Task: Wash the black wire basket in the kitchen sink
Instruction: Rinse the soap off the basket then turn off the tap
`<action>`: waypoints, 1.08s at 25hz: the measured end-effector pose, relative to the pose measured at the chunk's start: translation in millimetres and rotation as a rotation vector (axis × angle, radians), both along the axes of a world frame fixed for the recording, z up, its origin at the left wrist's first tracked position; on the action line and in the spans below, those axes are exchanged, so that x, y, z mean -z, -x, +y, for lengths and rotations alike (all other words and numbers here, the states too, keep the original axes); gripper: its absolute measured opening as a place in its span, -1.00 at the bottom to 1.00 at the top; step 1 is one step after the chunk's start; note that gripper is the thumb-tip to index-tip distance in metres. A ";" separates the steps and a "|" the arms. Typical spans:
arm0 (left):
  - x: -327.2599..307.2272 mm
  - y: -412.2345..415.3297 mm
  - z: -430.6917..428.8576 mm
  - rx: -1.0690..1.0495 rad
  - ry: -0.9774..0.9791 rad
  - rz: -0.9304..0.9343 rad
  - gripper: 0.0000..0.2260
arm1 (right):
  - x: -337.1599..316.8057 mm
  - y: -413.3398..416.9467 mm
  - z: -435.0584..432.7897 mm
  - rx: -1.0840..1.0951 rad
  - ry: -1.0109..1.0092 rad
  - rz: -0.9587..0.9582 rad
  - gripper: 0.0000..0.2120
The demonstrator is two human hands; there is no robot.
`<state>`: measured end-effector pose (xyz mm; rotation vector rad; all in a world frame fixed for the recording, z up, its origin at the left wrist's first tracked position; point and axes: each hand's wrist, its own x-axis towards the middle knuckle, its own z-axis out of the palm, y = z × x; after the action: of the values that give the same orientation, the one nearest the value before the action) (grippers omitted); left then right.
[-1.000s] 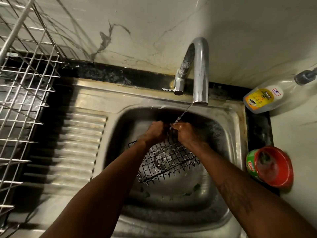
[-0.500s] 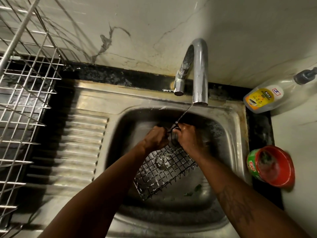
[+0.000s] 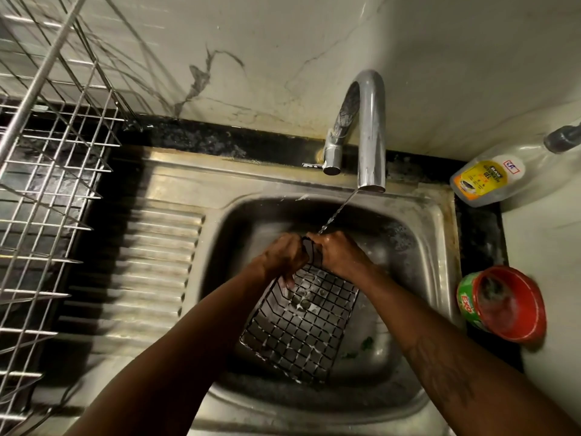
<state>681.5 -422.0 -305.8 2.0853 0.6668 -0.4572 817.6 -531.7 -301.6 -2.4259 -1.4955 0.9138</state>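
The black wire basket [image 3: 301, 328] hangs tilted inside the steel sink [image 3: 421, 234], its grid bottom facing me and its far end raised. My left hand [image 3: 283, 258] grips the basket's upper left edge, fingers curled over the wire. My right hand [image 3: 338, 254] grips the upper end right beside it, with a dark piece between the two hands. A thin stream of water from the chrome faucet [image 3: 371, 133] lands on my right hand's knuckles. The basket's top rim is hidden under both hands.
A ribbed steel drainboard [image 3: 147, 265] lies left of the basin, and a metal dish rack [image 3: 47, 171] stands further left. A dish soap bottle [image 3: 490, 177] and a red-rimmed tub [image 3: 503, 303] sit on the counter at right. Green scraps [image 3: 364, 344] lie in the basin.
The basket has swung from lying nearly flat across the sink to hanging steeply with its near end pointing toward me. Both hands stayed together under the stream.
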 end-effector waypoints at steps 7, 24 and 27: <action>-0.2 -10.4 5.4 -0.105 -0.051 0.100 -0.76 | -3.2 6.3 -2.7 0.104 0.075 -0.066 -0.65; -1.1 -4.1 10.7 -0.118 -0.329 -0.025 -0.83 | 1.4 -17.3 -17.8 0.210 0.100 0.094 -0.62; -0.9 2.0 20.4 -0.119 -0.333 0.002 -0.81 | -1.1 -15.6 -7.9 0.231 0.056 0.090 -0.52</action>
<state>679.5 -401.6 -304.9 2.3378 0.9135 -0.2960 833.2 -539.6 -300.5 -2.4933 -1.1445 1.0111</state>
